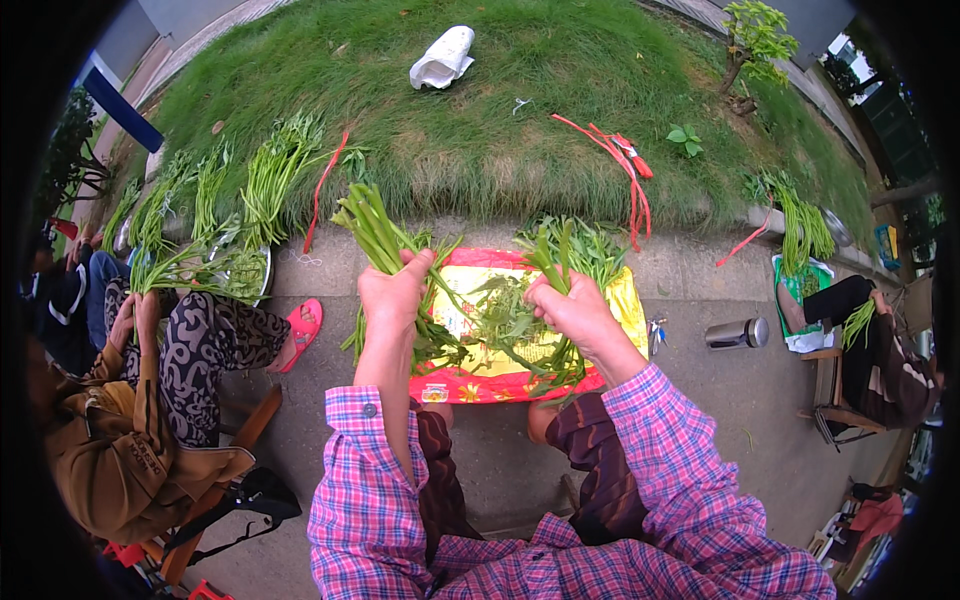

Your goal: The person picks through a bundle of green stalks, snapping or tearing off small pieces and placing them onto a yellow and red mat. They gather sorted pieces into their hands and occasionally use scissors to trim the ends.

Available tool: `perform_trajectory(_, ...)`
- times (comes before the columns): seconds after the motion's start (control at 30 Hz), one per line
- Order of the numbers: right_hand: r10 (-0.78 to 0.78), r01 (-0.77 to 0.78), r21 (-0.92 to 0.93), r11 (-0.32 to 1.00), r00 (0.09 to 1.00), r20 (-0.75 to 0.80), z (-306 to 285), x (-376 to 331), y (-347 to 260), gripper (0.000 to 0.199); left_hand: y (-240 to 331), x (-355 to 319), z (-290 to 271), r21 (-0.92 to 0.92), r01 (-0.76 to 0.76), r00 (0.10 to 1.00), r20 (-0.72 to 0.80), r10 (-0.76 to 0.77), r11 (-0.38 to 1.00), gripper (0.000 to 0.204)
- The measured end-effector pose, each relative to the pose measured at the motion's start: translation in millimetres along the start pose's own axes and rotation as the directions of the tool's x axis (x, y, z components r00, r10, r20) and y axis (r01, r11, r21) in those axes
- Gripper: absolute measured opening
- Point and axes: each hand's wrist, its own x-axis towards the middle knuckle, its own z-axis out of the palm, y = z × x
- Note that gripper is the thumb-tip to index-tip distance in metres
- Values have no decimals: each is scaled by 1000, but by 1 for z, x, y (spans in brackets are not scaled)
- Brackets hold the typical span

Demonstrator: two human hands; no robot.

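From the head view, looks partway done, judging by the leafy heap (600, 250) left lying on the red-and-yellow plastic sack (500, 388). Clasps a thick bunch of green stems (370, 230) in the closed left hand (392, 294) and a thinner bunch (549, 243) in the closed right hand (574, 314) (held apart, near either side of the sack).

We see printed characters on the red-and-yellow sack (628, 305), partly hidden by the greens (505, 310) over it, and a small pale printed patch (435, 393) near its lower left corner. We also notice small light lettering (150, 458) on the brown jacket (105, 475) at left.
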Motion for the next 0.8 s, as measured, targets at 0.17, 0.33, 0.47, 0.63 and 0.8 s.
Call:
perform_trajectory(0.17,18,-15,75,997,999,-37,-13,-1,-6,18,-2,5,-14,-18,-9,1000,-24,9,1000,23)
perform_trajectory(0.33,-51,49,101,994,998,23,-23,-1,-3,28,2,-7,-10,120,21,978,205,-45,993,25)
perform_trajectory(0.47,-52,59,162,985,998,-47,-22,1,-2,24,1,-14,-8,143,-16,880,472,-54,990,27)
perform_trajectory(0.63,13,23,180,983,980,-199,-30,8,2,28,7,-27,5,184,42,782,606,-147,982,29)
perform_trajectory(0.8,-49,157,510,846,974,-219,-39,14,2,42,10,-42,20,262,-11,712,680,-177,965,30)
